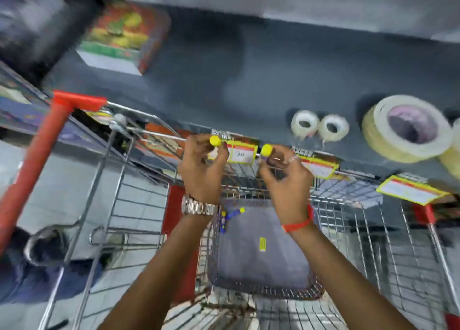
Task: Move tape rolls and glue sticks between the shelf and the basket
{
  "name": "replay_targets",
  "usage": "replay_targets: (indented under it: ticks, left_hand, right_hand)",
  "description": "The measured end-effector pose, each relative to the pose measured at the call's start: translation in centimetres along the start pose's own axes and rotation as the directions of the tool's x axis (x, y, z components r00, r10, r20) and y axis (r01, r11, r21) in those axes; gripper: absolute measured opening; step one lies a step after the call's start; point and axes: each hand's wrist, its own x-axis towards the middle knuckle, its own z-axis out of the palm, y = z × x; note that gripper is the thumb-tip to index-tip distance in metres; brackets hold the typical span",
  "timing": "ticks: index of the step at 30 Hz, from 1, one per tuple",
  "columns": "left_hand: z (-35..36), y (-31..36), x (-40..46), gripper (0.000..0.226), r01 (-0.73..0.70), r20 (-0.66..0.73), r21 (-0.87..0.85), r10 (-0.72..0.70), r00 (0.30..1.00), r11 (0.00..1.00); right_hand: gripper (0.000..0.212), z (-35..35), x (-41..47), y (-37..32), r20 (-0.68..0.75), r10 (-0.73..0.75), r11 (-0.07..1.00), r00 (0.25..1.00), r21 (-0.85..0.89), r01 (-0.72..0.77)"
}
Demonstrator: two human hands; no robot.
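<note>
My left hand (202,167) grips a glue stick with a yellow cap (215,140), held up at the front edge of the dark shelf (249,80). My right hand (286,172) holds a second yellow-capped glue stick (266,151) beside it. Both hands hover above the wire basket (261,290) of a trolley. At the basket's bottom lie a few glue sticks (232,214) and a small yellow one (262,244). Two small clear tape rolls (319,125) and a large cream tape roll (408,128) sit on the shelf to the right.
A colourful box (124,38) stands at the shelf's back left. Yellow price tags (242,153) hang along the shelf's front edge. The trolley's red handle (34,165) runs down the left. The picture is blurred by motion.
</note>
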Motion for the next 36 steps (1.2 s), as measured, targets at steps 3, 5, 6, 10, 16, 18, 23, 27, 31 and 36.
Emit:
replay_targets:
  ticks: [3,5,6,10,16,18,23,27,31,36]
  left_hand:
    - [1.3,1.3,4.4,0.021,-0.057,0.045,-0.003,0.057,0.997,0.998]
    - [2.1,1.0,6.6,0.017,-0.089,0.096,0.083,0.081,0.992,0.993]
    - [2.4,0.9,7.2,0.017,-0.095,0.113,0.103,0.084,0.99,0.99]
    - [2.9,-0.2,8.2,0.018,-0.1,0.14,0.12,0.083,0.987,0.988]
    - [4.5,-0.2,10.5,0.026,-0.066,0.189,0.079,0.05,0.981,0.995]
    - [5.3,0.1,11.6,0.029,-0.057,0.223,0.077,0.039,0.974,0.995]
    - [7.2,0.4,13.5,0.03,-0.013,0.213,0.143,-0.018,0.977,0.99]
    - [7.8,0.3,13.5,0.03,0.032,0.181,0.179,-0.065,0.981,0.983]
    - [7.6,0.2,13.3,0.035,0.037,0.199,0.272,-0.094,0.975,0.962]
    - [6.4,1.1,11.5,0.046,0.062,0.203,-0.02,-0.056,0.978,0.998]
  right_hand:
    - [0.022,2.0,4.6,-2.7,-0.068,-0.026,0.998,0.997,0.061,0.03]
    - [0.021,3.3,6.8,-3.1,-0.085,-0.051,0.999,0.995,-0.006,0.051]
    - [0.022,4.0,7.6,-3.0,-0.087,-0.055,0.998,0.995,-0.049,0.051]
    - [0.021,5.4,9.2,-1.6,-0.082,-0.059,0.98,0.995,-0.196,0.042]
    - [0.025,5.5,11.4,-1.2,-0.1,-0.063,0.964,0.993,-0.264,0.035]
    - [0.024,5.5,12.5,-1.3,-0.092,-0.069,0.956,0.993,-0.29,0.04]
    - [0.024,5.6,14.8,-1.5,-0.08,-0.013,0.959,0.997,-0.282,-0.01]
    - [0.026,5.8,15.2,-1.3,-0.076,0.001,0.963,0.997,-0.27,-0.021]
    - [0.033,5.7,15.1,-1.2,-0.067,0.003,0.968,0.998,-0.25,-0.02]
    - [0.046,3.8,11.0,-2.6,-0.162,-0.298,0.916,0.941,-0.324,0.234]
